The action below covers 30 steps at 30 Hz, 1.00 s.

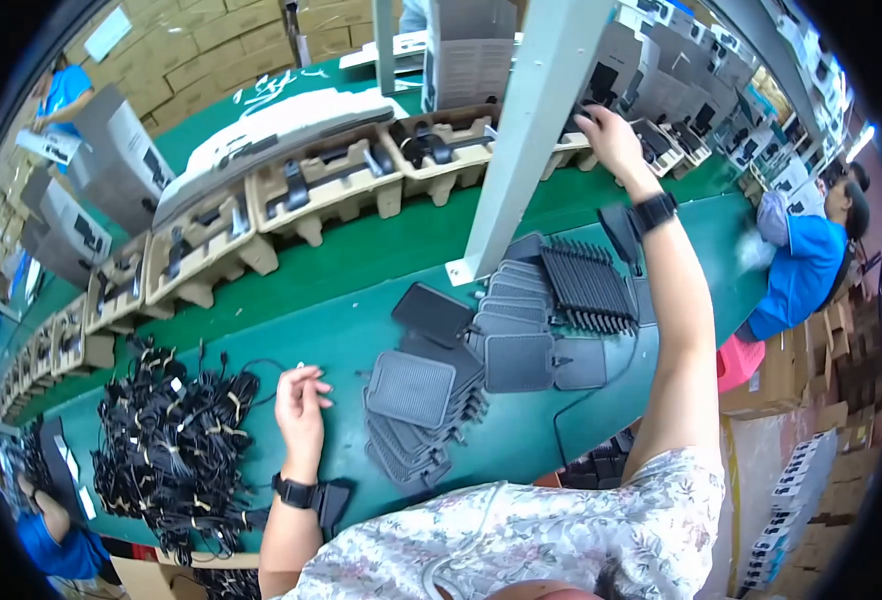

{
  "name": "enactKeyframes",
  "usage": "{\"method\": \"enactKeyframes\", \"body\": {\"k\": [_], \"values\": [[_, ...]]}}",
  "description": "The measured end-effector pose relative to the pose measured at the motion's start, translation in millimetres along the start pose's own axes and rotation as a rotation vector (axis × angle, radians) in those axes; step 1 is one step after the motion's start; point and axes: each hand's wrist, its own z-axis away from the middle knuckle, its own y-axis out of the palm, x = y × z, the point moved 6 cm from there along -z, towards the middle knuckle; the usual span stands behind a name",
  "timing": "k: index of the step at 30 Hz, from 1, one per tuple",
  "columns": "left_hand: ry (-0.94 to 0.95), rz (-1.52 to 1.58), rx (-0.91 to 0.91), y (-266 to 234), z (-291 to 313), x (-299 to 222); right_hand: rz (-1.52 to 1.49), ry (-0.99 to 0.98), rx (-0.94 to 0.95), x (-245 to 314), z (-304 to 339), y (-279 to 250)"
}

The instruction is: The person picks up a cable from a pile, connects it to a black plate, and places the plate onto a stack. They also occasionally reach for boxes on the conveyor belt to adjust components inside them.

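Left hand [301, 405] resting on green tabletop [361, 300], fingers loosely curled, empty, between cable bundles [176, 440] and grey pad stack [421, 400]. Right hand [609, 140] reaching beyond stack into pulp tray [651, 145]; grip cannot be judged. Several trays [331, 185] already loaded; many pads and cables left.

Brown pulp trays [331, 185] stand in a row along the far belt. Grey boxes [121, 150] stand upright at far left, brown cartons [201, 45] stacked behind them.
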Motion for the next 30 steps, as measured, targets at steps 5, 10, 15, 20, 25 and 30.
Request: {"method": "enactKeyframes", "body": {"k": [5,10,15,20,25,30], "values": [[-0.027,-0.065,-0.013,3.8,-0.6,-11.7,0.128,0.070,0.240,2.0,-61.5,30.3],[-0.037,-0.119,-0.042,6.1,-0.7,-17.6,0.165,-0.015,0.421,-29.4,-92.0,93.2],[-0.043,-0.135,-0.067,2.6,1.6,-19.6,0.184,0.006,0.487,-36.4,-95.0,143.9],[-0.026,-0.151,-0.055,3.3,-0.3,-18.7,-0.065,-0.124,0.291,-62.1,-116.8,185.5],[-0.029,-0.176,-0.115,-2.9,0.9,-22.6,0.088,0.059,0.767,-13.9,-91.9,161.1],[-0.031,-0.164,-0.071,1.1,3.3,-21.7,0.017,-0.036,0.329,-68.6,-115.1,173.2]]}}
